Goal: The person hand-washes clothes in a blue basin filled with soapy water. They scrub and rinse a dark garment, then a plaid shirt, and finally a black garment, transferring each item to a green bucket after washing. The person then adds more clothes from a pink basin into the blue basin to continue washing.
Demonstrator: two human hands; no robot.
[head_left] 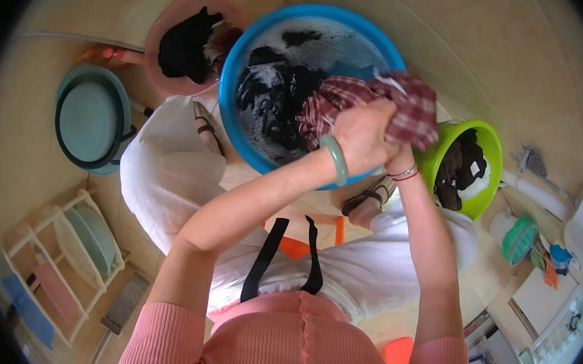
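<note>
At upper centre, the left hand [363, 138] clenches plaid cloth [417, 108] over the blue tub [225, 100]; right hand [400, 161] closure cannot be told. Apparently hand-washing; next move likely requires firm two-handed squeezing.

The left hand [365, 137] and checked cloth [417, 111] partly hide the right hand [400, 161].

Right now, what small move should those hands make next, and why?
I'd perhaps ease the left hand and right hand slightly leftward together: the maroon checked cloth they grip appears, from this view, to reach past the right rim of the blue tub toward the green bucket, so any drips might miss the foamy water.
</note>
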